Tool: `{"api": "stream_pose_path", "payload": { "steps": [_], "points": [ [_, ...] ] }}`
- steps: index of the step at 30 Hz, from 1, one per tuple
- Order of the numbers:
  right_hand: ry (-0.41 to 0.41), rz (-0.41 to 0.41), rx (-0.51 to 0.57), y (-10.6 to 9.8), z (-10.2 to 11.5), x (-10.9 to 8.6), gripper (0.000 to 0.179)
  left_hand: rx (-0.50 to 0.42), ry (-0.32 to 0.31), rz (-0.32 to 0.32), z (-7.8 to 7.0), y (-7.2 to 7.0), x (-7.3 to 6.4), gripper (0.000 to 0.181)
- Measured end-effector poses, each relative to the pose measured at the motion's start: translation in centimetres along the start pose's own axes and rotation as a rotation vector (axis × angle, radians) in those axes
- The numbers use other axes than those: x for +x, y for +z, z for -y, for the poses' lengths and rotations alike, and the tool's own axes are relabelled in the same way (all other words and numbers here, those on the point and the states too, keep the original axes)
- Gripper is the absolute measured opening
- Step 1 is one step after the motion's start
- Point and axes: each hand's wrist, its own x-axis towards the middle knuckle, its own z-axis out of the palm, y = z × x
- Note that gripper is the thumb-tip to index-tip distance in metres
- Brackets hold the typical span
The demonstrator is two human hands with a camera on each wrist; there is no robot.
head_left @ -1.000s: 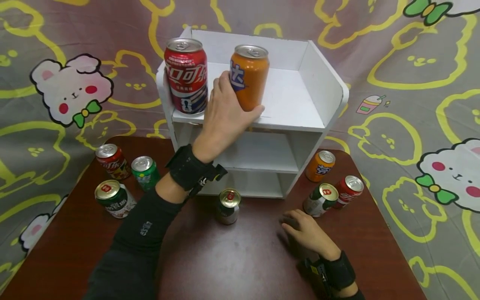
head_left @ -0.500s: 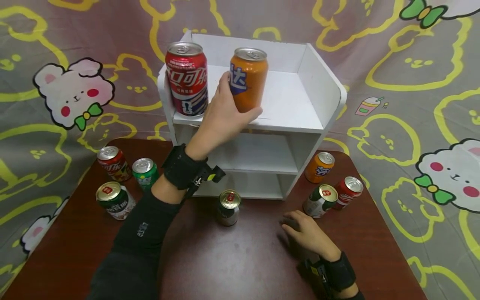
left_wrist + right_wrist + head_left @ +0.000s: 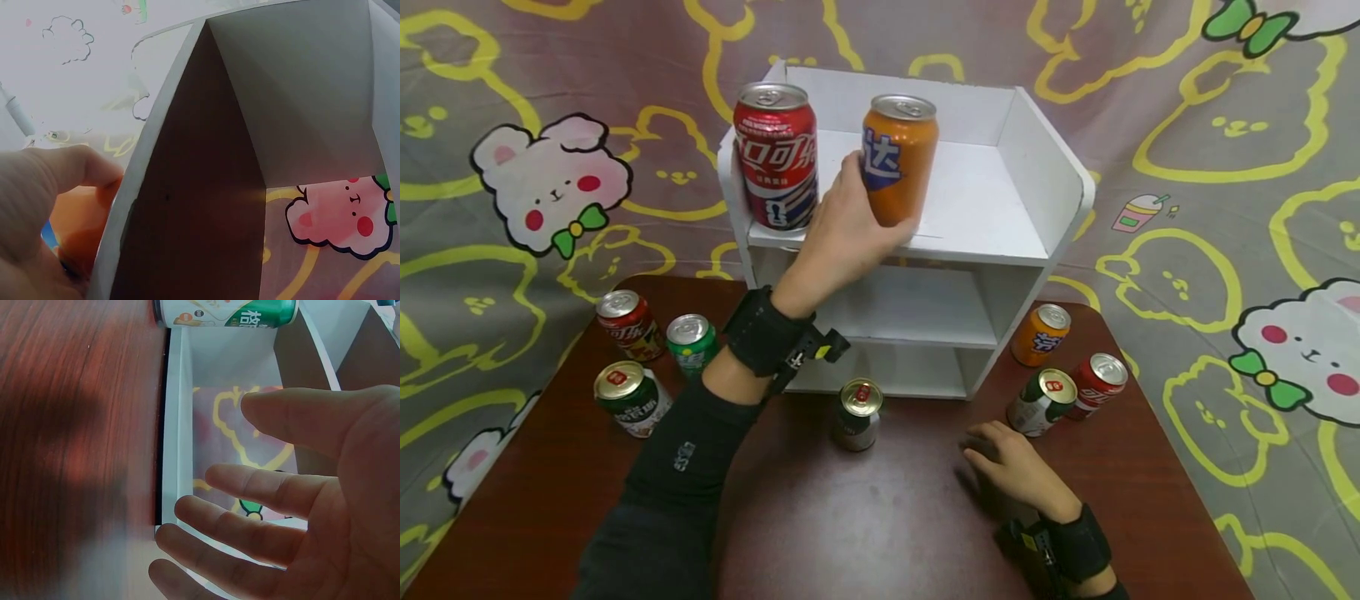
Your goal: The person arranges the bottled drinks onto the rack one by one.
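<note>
My left hand (image 3: 846, 218) grips an orange soda can (image 3: 904, 158) with a blue label, low on its body, thumb at the front. The can stands upright on the top level of a white shelf unit (image 3: 981, 250). Left of that hand, a red cola can (image 3: 777, 158) stands at the shelf's left wall. In the left wrist view the thumb (image 3: 87, 165) lies against the orange can (image 3: 81, 219). My right hand (image 3: 1018, 468) is low over the table, fingers extended and holding nothing, near a green and white can (image 3: 1037, 407). The right wrist view shows its fingers (image 3: 250, 537) spread.
A green can with a gold lid (image 3: 857, 417) stands before the shelf. On the table's left are a red can (image 3: 628, 327), a green can (image 3: 692, 346) and a dark green can (image 3: 634, 402). An orange can (image 3: 1037, 335) and a red can (image 3: 1096, 387) stand right.
My left wrist has shifted slightly to the left, and the thumb sits a little closer along the orange soda can. The can stays on the top level. My right hand has not moved.
</note>
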Motion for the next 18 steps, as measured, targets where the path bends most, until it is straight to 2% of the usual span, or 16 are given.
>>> {"api": "stream_pose_path", "payload": {
  "steps": [6,18],
  "points": [
    [0.008,0.006,0.005,-0.02,0.03,-0.04,0.032,0.035,-0.002,-0.062,-0.04,0.46,-0.03,0.087],
    [0.001,0.002,0.002,-0.07,0.10,-0.08,0.031,0.071,-0.008,-0.127,-0.14,0.85,0.07,0.088]
  ]
}}
